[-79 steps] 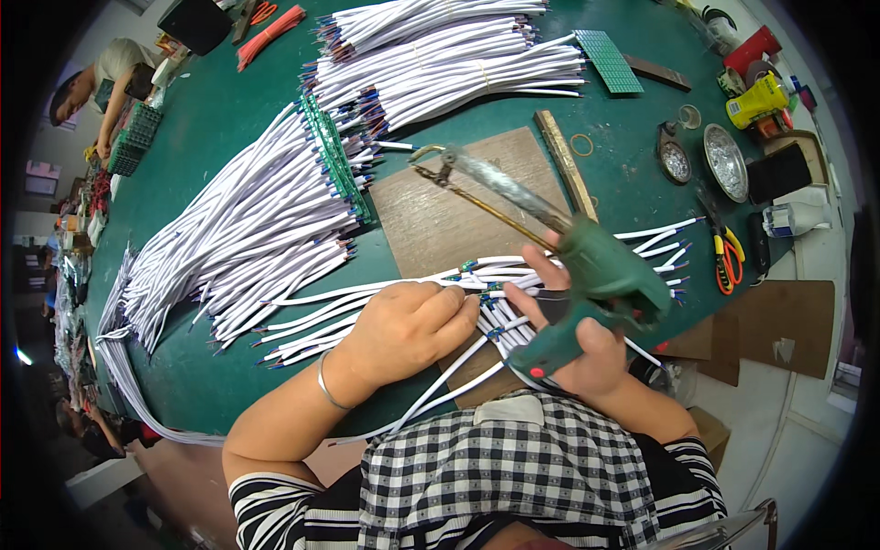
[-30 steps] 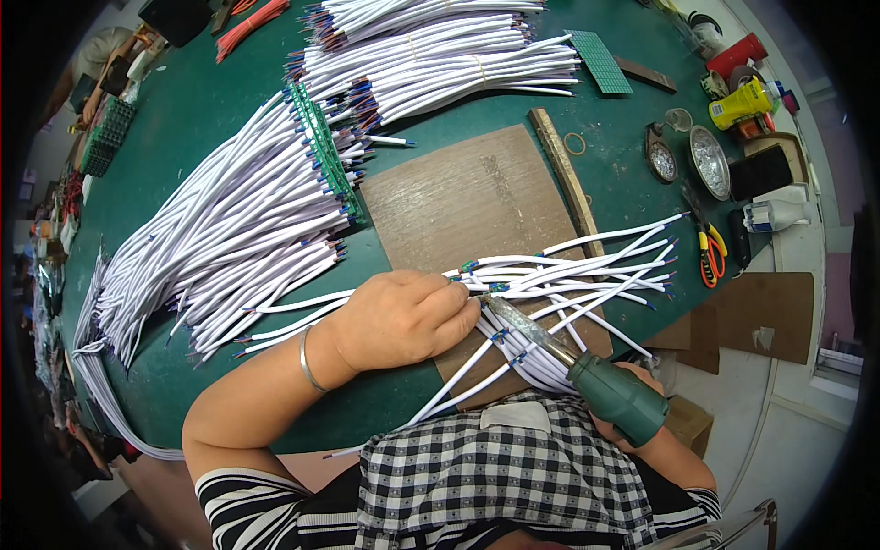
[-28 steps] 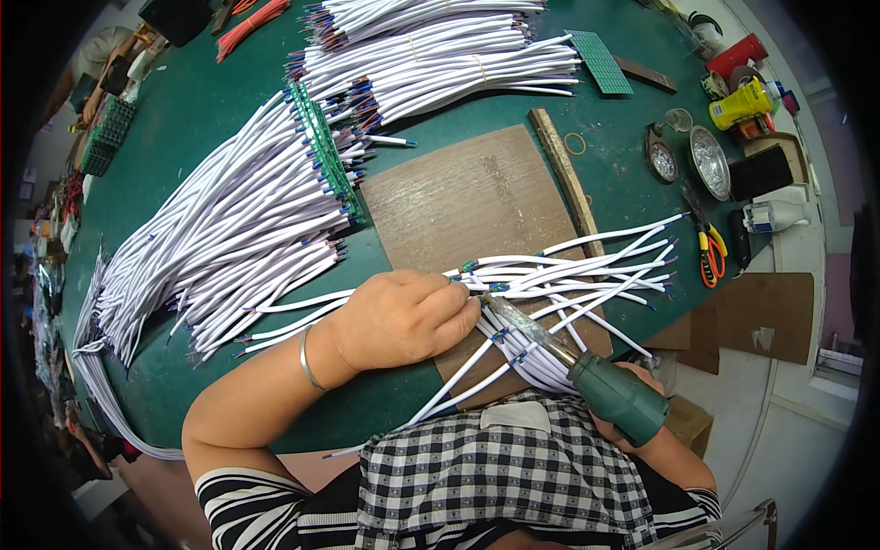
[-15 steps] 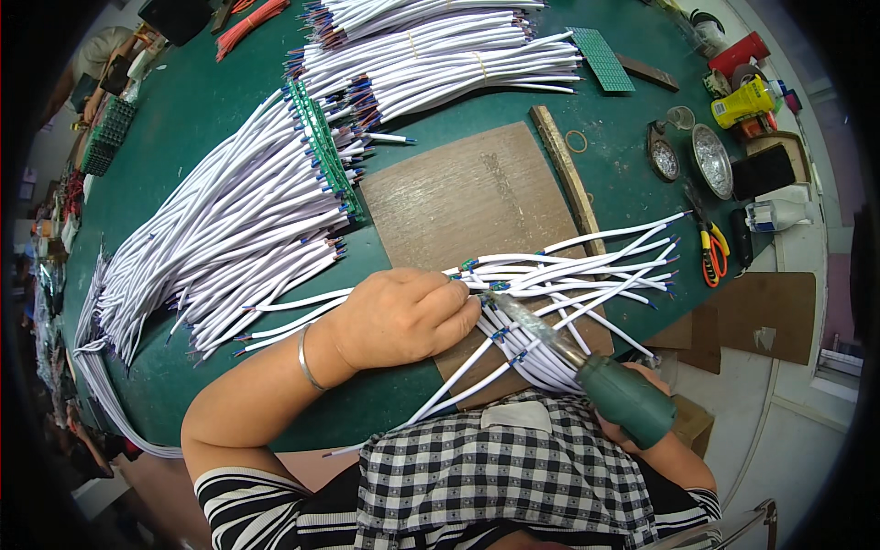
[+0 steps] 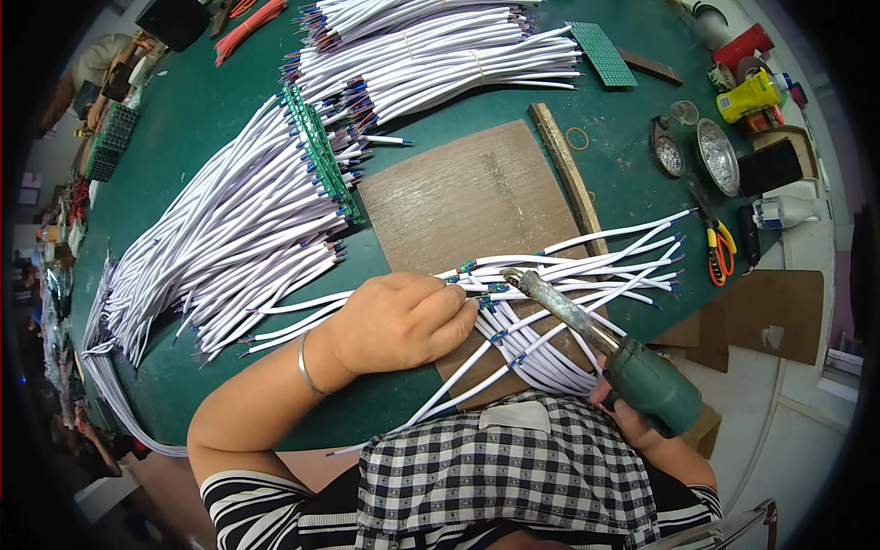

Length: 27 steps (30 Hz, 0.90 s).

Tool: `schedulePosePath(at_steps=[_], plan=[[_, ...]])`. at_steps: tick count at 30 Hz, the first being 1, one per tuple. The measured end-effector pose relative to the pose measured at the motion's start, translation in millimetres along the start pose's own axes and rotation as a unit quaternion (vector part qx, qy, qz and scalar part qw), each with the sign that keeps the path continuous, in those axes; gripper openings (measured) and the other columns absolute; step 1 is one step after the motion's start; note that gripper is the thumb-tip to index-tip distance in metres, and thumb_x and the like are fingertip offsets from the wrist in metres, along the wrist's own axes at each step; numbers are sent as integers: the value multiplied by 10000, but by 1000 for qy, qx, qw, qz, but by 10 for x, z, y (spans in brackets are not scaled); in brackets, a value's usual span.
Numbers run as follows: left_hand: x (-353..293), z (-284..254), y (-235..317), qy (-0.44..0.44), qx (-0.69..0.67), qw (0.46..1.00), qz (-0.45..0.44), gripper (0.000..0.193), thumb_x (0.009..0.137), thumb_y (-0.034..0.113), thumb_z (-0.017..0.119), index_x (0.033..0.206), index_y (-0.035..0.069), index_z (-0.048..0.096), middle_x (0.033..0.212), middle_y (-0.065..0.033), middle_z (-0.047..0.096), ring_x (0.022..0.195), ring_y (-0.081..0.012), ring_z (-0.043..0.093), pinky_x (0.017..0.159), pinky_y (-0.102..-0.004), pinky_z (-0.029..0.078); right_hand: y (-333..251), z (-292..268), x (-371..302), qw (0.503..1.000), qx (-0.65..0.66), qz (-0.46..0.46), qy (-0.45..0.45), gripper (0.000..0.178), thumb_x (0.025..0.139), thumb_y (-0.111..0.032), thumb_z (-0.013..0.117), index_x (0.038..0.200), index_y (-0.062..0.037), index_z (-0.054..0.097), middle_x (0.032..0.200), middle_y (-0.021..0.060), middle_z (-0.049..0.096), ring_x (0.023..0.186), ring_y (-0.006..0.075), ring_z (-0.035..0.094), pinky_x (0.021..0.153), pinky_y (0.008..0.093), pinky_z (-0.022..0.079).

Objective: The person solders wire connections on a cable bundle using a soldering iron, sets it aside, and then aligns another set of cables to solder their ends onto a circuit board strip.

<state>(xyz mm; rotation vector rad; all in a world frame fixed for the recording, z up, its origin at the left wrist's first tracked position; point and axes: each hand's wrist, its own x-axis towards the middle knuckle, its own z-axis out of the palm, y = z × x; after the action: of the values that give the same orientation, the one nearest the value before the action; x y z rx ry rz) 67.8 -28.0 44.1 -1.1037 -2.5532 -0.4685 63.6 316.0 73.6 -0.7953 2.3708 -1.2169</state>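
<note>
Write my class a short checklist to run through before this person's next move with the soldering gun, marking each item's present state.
1. Left hand at the work: ok; its fingers are beside the small green boards, though exactly what they pinch is hidden.
2. Soldering gun in hand: ok; the right hand holds it.
3. Tip apart from the left fingers: ok; a gap shows between them.
4. White cables lying separate: not ok; several cross one another.
5. Tip hot: cannot tell.
6. Joints sound: cannot tell; too small to judge.
</note>
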Motion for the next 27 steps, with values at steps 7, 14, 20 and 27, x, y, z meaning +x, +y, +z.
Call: schedulePosePath(at_steps=[7, 14, 20, 27], plan=[[27, -28, 44, 13, 8, 1000, -7, 267, 720, 97, 613, 977, 25, 636, 872, -72, 587, 676, -158, 588, 553, -267, 490, 3, 43, 18, 985, 152, 79, 9, 568, 895, -420, 537, 1243, 26, 481, 818, 84, 621, 754, 150, 591, 700, 274, 465], [54, -12, 157, 53, -25, 997, -52, 213, 730, 102, 610, 931, 40, 644, 844, -58, 607, 682, -175, 597, 553, -284, 492, -56, 69, 140, 935, 342, 75, 57, 531, 881, -271, 547, 1290, 52, 447, 1081, 142, 603, 929, 192, 597, 861, 325, 468], [133, 139, 384, 65, -185, 971, -134, 158, 746, 111, 658, 895, 59, 664, 795, -52, 623, 694, -208, 598, 611, -312, 501, -56, 176, 503, 875, 480, 32, 45, 718, 825, -368, 614, 1380, -4, 341, 1261, 153, 515, 1178, 263, 507, 1025, 457, 386], [83, 82, 364, 85, -137, 956, -244, 192, 716, 103, 741, 889, 83, 660, 786, -57, 620, 738, -262, 579, 674, -368, 462, -139, 469, 873, 780, 626, 3, -18, 723, 847, -333, 614, 1428, -80, 266, 1408, 107, 390, 1331, 274, 352, 1081, 608, 288]])
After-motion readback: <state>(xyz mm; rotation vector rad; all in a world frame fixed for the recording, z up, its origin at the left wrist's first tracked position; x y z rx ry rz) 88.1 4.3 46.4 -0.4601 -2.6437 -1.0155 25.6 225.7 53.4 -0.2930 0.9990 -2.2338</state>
